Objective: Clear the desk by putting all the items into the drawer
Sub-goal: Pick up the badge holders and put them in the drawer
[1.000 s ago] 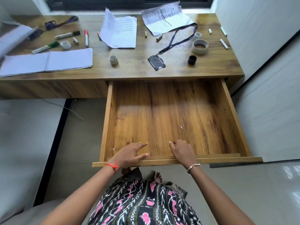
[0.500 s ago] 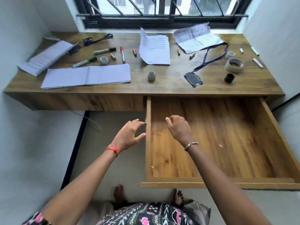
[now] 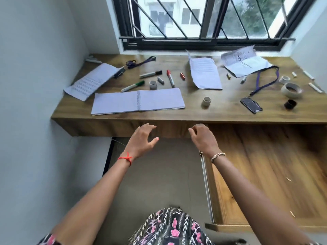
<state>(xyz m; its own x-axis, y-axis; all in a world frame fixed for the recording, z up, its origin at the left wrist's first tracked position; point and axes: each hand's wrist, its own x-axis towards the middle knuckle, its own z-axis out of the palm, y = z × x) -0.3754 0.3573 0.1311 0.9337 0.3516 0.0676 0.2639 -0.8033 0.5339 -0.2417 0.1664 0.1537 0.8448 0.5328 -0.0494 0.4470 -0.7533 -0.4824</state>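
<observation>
Hovering just before the front face of the desk (image 3: 194, 114), the left hand (image 3: 141, 138) is spreading its slightly bent fingers and gripping nothing. The right hand (image 3: 203, 138) is hanging beside it with fingers loosely curled, also holding nothing, above the left wall of the drawer (image 3: 265, 174) where that wall meets the desk. The drawer is standing pulled out to the right of both forearms, and a few tiny pale scraps are lying on its wooden floor.

The items to be cleared are all lying on the desk top. Nearest the front edge, beyond the left hand, an open spiral notebook (image 3: 138, 102) is lying flat. To its right are sitting a small grey tape roll (image 3: 206, 101), a black card holder (image 3: 251, 105) on a purple lanyard (image 3: 265, 82), a black roll (image 3: 290, 104) and a wide tape roll (image 3: 291, 89).

Farther back are lying a green marker (image 3: 132, 86), a black marker (image 3: 150, 74), a red marker (image 3: 170, 78) and three loose printed sheets: left (image 3: 92, 81), middle (image 3: 205, 73), right (image 3: 244, 61). Behind the desk, a barred window (image 3: 194, 20) is closing the view.
</observation>
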